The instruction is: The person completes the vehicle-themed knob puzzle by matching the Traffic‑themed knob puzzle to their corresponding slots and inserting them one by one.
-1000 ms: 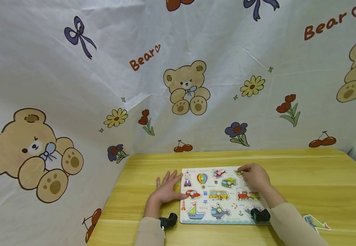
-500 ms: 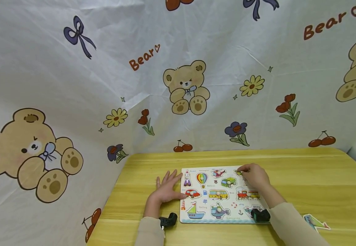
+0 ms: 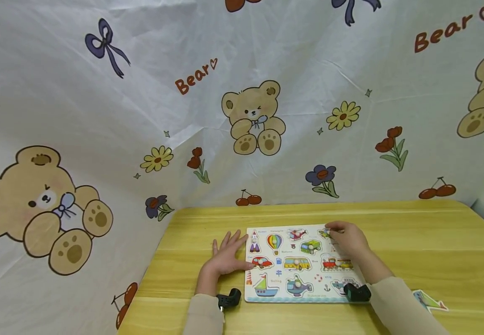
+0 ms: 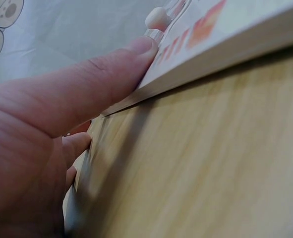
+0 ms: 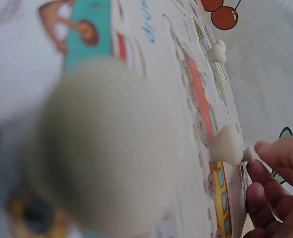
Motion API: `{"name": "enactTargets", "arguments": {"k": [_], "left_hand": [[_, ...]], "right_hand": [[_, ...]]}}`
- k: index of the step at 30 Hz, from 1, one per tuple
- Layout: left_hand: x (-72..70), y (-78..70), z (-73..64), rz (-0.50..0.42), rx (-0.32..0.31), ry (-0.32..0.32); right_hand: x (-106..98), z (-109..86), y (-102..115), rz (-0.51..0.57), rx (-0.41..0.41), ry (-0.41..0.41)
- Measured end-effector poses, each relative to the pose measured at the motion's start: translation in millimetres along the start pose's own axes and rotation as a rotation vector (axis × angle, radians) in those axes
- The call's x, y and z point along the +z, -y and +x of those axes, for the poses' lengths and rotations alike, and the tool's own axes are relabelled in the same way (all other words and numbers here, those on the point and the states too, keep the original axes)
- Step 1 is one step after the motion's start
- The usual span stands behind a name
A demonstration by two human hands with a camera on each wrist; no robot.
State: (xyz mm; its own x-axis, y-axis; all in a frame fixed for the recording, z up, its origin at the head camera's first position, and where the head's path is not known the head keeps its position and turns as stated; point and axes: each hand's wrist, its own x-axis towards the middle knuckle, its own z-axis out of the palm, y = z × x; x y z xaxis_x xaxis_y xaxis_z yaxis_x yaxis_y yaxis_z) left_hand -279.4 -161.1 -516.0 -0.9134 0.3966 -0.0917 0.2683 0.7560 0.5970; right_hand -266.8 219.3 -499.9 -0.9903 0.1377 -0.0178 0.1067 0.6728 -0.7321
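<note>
A white peg puzzle board (image 3: 294, 300) with several knobbed vehicle pieces lies on the table. At its left edge my left hand (image 3: 225, 258) has its fingers spread, and the thumb (image 4: 111, 74) rests on the edge beside the red car piece (image 3: 261, 264). My right hand (image 3: 348, 239) is over the upper right corner, by a small green puzzle piece (image 3: 324, 233). The right wrist view has the right thumb (image 5: 280, 151) and index finger slightly apart, tips right at a small white knob (image 5: 248, 154). The train piece (image 5: 198, 89) lies nearer that camera.
A loose flat piece (image 3: 430, 301) with a white border lies on the table, right of the board by the right sleeve. Behind the wooden table (image 3: 434, 251) hangs a white cloth (image 3: 141, 111) with printed bears. Black cameras (image 3: 229, 299) are worn on both wrists.
My right hand has shifted slightly right, and more of the green puzzle piece shows in its slot. The left hand stays at the board's edge.
</note>
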Motion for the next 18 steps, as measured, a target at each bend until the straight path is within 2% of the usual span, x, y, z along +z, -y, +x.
{"name": "enactTargets", "arguments": {"k": [7,14,18], "left_hand": [[-2.0,-1.3,0.4,0.006,0.006,-0.007],[-1.3,-0.9,2.0,0.009,-0.004,-0.008],[-1.3,-0.5,1.3,0.001,-0.009,-0.006]], "right_hand": [[-3.8,-1.7,-1.6,0.030,0.005,-0.030],[-11.8,-4.8,-4.8,0.061,0.035,-0.024],[-16.4,-9.2,-4.5,0.090,0.024,-0.026]]}}
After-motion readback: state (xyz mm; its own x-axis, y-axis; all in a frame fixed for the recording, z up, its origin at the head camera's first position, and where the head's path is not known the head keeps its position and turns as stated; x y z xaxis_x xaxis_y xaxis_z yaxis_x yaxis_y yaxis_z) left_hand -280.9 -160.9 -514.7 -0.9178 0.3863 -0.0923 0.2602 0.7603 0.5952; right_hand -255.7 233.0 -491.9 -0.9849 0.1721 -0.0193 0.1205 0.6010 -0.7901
